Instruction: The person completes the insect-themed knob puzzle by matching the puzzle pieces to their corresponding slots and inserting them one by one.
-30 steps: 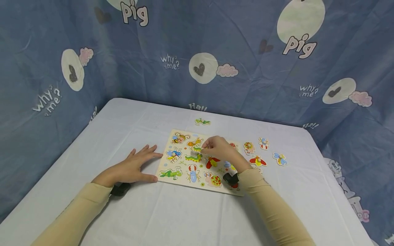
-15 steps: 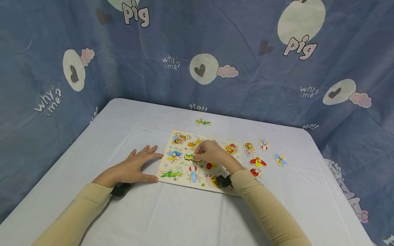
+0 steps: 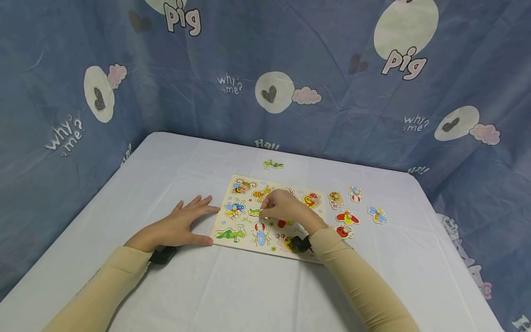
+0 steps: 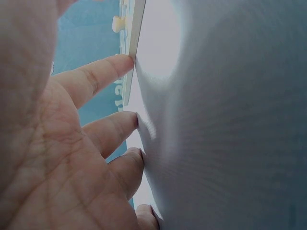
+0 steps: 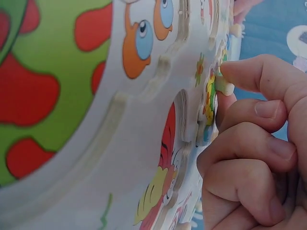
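My right hand (image 3: 286,207) pinches the small wooden knob (image 5: 224,86) of a green-and-yellow caterpillar puzzle piece (image 5: 209,98). That piece lies at the caterpillar recess in the middle row of the wooden insect puzzle board (image 3: 244,246); the fingers cover part of it in the head view. Its other fingers are curled toward the palm in the right wrist view. My left hand (image 3: 182,226) rests on the white table with fingers spread, thumb and index at the board's left edge. In the left wrist view one fingertip touches the board's side (image 4: 130,81).
Behind the board lies a grasshopper piece (image 3: 273,164). To its right are a snail piece (image 3: 336,199), a blue beetle piece (image 3: 355,193), a red-winged bug piece (image 3: 347,217), a ladybug piece (image 3: 344,232) and a blue-winged bee piece (image 3: 378,215). A printed blue curtain (image 3: 199,110) surrounds the table.
My right hand has moved slightly left and toward me, bringing the caterpillar piece from above its printed picture down over it. The left hand has stayed still.
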Motion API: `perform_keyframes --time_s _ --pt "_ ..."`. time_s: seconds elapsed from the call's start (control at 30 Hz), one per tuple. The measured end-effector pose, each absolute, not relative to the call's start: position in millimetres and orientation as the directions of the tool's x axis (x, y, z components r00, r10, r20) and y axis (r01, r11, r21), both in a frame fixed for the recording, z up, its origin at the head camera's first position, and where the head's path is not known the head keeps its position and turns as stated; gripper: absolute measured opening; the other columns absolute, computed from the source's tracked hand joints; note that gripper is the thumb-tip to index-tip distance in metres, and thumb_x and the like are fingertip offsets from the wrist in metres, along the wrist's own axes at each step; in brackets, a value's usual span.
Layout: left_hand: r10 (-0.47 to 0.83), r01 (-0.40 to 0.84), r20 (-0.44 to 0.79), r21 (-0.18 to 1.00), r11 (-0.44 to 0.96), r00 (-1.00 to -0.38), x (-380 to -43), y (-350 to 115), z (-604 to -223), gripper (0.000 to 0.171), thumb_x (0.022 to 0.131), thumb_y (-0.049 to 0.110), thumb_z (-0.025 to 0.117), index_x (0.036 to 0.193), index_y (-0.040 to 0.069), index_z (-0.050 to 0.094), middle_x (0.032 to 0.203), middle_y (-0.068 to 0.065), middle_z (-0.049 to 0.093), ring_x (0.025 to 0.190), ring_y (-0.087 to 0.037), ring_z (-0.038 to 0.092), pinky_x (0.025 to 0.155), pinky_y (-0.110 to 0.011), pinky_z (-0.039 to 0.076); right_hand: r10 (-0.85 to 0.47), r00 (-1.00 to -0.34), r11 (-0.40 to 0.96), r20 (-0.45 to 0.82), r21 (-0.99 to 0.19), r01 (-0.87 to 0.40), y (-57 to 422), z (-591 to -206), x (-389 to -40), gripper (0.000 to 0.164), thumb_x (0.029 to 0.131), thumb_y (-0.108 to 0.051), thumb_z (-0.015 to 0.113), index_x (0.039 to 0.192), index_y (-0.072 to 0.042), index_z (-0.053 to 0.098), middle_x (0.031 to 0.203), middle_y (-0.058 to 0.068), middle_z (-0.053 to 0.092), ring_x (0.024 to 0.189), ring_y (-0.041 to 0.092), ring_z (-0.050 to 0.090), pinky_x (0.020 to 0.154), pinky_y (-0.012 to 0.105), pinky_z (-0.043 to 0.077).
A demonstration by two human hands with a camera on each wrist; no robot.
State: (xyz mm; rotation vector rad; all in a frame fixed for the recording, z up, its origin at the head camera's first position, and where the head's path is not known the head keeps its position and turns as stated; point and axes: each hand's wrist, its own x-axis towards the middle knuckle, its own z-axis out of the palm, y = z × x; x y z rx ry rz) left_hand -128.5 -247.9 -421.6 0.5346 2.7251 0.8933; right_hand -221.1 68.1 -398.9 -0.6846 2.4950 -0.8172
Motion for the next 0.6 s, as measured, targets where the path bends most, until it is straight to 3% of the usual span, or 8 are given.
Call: perform_keyframes --time_s 0.6 --pt "0.402 0.263 -0.100 0.611 0.747 -0.910 -127.5 -246.4 -420.2 0.087 0.082 0.048 0.092 0.156 0.020 0.055 0.177 -0.024 0.025 0.165 -0.053 0.011 0.125 -0.082 -0.002 -0.537 -0.804 0.731 -0.255 -0.615 -0.294 69.3 -404.0 -219.4 0.011 0.100 -0.023 0.076 0.100 -0.012 0.075 0.069 -0.004 0.059 0.055 0.010 0.044 0.053 0.024 0.039"
